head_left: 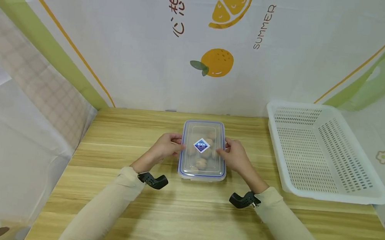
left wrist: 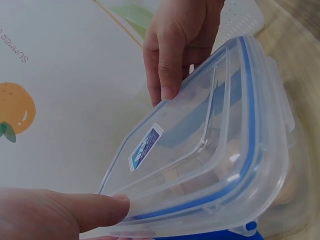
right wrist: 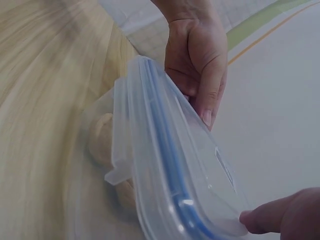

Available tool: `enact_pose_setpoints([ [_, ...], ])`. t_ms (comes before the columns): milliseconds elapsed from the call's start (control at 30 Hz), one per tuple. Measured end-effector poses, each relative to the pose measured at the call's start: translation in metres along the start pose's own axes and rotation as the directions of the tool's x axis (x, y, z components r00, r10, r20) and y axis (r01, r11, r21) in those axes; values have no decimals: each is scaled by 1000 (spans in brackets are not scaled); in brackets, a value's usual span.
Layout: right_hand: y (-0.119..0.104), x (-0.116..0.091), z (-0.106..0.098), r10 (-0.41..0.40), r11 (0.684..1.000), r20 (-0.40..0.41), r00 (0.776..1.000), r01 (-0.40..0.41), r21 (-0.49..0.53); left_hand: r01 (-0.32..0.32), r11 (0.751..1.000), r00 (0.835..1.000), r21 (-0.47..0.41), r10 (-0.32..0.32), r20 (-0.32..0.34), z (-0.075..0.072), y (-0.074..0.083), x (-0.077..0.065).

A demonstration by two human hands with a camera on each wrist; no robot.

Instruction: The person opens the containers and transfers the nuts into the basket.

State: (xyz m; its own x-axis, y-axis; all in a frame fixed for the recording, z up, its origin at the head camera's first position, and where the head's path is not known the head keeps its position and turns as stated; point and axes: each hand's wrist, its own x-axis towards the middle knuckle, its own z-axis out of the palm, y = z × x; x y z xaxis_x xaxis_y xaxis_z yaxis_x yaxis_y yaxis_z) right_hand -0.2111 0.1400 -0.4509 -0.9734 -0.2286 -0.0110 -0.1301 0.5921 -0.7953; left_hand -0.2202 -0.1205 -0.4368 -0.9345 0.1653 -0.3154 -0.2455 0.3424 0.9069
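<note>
A clear plastic food container [head_left: 191, 129] with a blue-edged lid [left wrist: 200, 122] lies lengthwise on the table. Through the plastic show several round, light-brown pieces [right wrist: 102, 137], too blurred to name. My left hand [head_left: 167, 148] grips the container's left side, its thumb on top of the lid's rim. On the opposite side my right hand [head_left: 236, 155] holds it the same way, fingers partly hidden below the rim. A side flap [right wrist: 120, 135] hangs down along the lid in the right wrist view. The lid carries a blue and white diamond label [head_left: 202, 145].
A white slotted plastic basket [head_left: 280, 159] stands to the right on the wooden table [head_left: 196, 221]. A printed white cloth [head_left: 133, 52] hangs behind the table's back edge, with more cloth along the left and right sides.
</note>
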Motion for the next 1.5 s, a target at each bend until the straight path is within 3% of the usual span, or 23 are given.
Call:
enact_pose_setpoints([
  [433, -12, -1, -8, -21, 1000, -85, 996, 22, 8, -98, 995, 995, -16, 98, -25, -3, 12, -8],
  [667, -16, -3, -11, -44, 990, -152, 987, 64, 127, -180, 983, 983, -20, 180, -34, -7, 18, -13],
  [900, -21, -6, -15, -30, 990, -149, 988, 50, 129, -246, 969, 969, -9, 246, -18, -10, 19, -14],
  [1067, -23, -6, -20, 8, 982, -137, 991, 18, 190, -317, 948, 948, 35, 318, -4, -12, 21, -16],
  [1200, -23, -5, -24, 46, 952, -134, 990, -3, 305, -387, 921, 922, 41, 387, 15, -14, 21, -16],
  [1500, -22, -3, -34, -30, 918, -101, 994, 67, 390, -473, 881, 880, 35, 469, 75, -24, 20, -18],
])
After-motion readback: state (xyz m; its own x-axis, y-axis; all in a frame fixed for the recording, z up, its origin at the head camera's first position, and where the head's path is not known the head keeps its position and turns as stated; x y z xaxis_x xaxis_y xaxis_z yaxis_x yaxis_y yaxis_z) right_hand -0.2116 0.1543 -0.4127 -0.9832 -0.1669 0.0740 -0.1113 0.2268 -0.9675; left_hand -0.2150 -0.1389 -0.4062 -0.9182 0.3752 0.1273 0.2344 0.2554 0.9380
